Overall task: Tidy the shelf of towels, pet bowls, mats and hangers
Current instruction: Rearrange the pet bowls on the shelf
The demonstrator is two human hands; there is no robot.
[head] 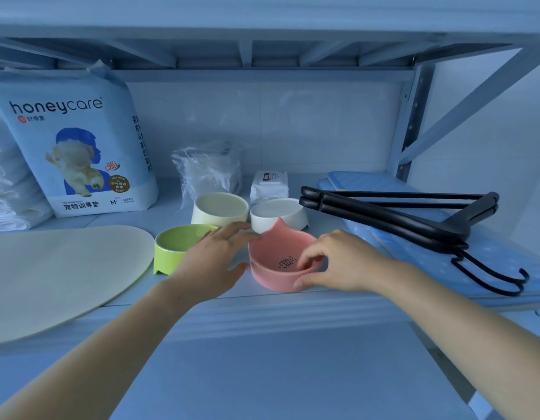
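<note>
Pinching the pink bowl (277, 262) at its near right rim, your right hand (332, 262) has fingers curled inside and thumb on the outer wall. Your left hand (214, 256) lies straight-fingered against the bowl's left side, steadying rather than gripping. The bowl stands upright near the front edge of the shelf (238, 294), probably for lining up with the others. The green bowl (174, 244) is just left, partly under your left hand. The cream bowl (220, 209) and white bowl (280, 212) stand close behind. Hangers (398, 216) on blue mats (489, 262) crowd the right and a cream mat (59, 274) fills the left, so the only free room is the front strip. Mind the lip.
</note>
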